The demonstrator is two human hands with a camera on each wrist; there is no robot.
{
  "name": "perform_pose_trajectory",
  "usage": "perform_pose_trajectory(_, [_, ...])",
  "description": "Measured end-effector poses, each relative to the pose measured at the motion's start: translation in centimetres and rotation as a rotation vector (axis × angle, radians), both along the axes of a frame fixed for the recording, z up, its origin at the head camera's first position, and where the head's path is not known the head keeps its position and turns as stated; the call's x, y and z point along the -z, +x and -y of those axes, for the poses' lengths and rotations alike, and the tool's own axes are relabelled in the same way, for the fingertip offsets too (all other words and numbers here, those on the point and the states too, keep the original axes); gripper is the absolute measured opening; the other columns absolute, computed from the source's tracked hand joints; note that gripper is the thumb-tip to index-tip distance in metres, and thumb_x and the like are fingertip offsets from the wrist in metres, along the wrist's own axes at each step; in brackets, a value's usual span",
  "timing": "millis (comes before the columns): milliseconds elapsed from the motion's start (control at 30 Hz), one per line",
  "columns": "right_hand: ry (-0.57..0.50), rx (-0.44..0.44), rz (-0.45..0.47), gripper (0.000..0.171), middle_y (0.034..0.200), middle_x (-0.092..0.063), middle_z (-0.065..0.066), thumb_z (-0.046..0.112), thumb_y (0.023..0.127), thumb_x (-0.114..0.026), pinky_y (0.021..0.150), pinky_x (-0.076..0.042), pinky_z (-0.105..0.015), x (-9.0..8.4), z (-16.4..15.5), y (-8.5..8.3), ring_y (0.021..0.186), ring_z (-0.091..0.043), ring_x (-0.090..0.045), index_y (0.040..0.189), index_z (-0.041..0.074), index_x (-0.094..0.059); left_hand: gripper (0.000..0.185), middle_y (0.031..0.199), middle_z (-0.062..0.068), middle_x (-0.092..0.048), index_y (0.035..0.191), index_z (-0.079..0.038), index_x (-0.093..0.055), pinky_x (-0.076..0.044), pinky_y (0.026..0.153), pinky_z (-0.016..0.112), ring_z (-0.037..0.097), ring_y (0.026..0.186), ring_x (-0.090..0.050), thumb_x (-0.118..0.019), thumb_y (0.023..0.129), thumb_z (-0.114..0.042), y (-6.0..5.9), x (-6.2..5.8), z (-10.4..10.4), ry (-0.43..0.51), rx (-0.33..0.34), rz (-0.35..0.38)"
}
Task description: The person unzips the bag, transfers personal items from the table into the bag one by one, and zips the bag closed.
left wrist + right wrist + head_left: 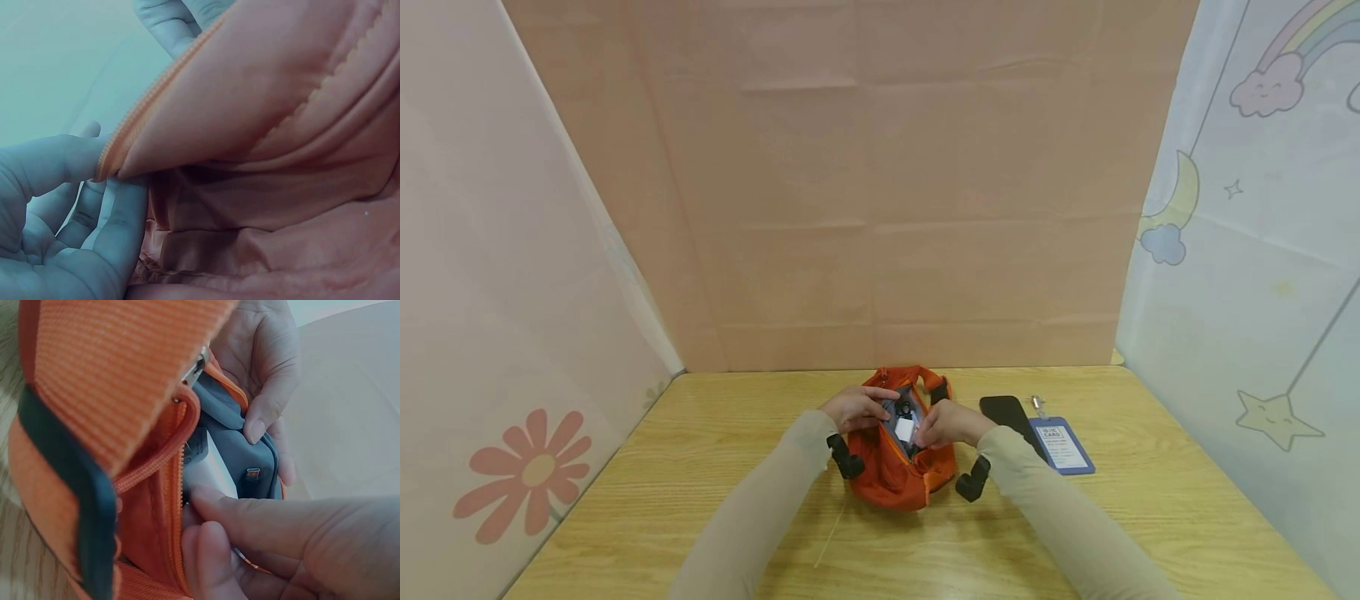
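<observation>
Nearest to us, our two sleeved forearms reach in over the wooden table (700,500), each wrist carrying a black camera mount. Between them sits the orange bag (898,475), near the middle of the table and unzipped along the top. Our left hand (857,408) pinches the left edge of the opening, thumb and fingers curled round the zipper edge (125,140), holding the mouth apart. Our right hand (947,423) grips a small white object (905,430) at the mouth of the bag, its fingertips (206,500) pressed on the white surface just inside the grey lining (240,447) (what the object is, we cannot tell). The bag's wide orange strap (119,369) with its dark trim fills the foreground of the right wrist view.

Just right of the bag lies a black phone (1006,411), and beside that a blue card holder (1062,446) with a metal clip at its far end. Beyond stands a pink paper backdrop (880,183).
</observation>
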State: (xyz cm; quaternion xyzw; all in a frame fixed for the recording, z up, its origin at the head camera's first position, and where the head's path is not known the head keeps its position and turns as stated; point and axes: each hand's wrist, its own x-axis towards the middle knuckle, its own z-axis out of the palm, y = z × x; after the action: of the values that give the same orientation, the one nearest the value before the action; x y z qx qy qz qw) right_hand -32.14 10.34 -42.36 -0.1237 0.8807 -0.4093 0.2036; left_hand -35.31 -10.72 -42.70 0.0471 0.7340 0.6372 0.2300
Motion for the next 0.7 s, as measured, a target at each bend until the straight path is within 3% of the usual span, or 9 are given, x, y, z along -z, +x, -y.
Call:
perform_pose_trajectory(267, [-0.037,-0.001,0.011,0.011,0.085,-0.073,-0.006,0.003,0.085,-0.072,0.073,-0.057,-0.03,0.0,-0.2,-0.2,0.075,-0.011,-0.064,0.092,-0.004,-0.075,0.048,0.127,0.014,-0.061,0.128,-0.005,-0.064,-0.054,0.08,0.029,0.015,0.086,-0.063,-0.062,0.083,0.011,0.0,0.0,0.1,0.003,0.001,0.006])
perform_pose_trajectory(700, [-0.111,-0.04,-0.005,0.017,0.101,-0.073,-0.012,0.005,0.086,-0.07,0.081,-0.056,-0.035,-0.6,-1.4,-0.4,0.086,-0.015,-0.067,0.099,-0.004,-0.075,0.046,0.125,0.015,-0.06,0.128,-0.005,-0.064,-0.054,0.079,0.028,0.016,0.087,-0.062,-0.063,0.084,0.01,0.2,-0.1,0.1,-0.006,0.002,-0.005])
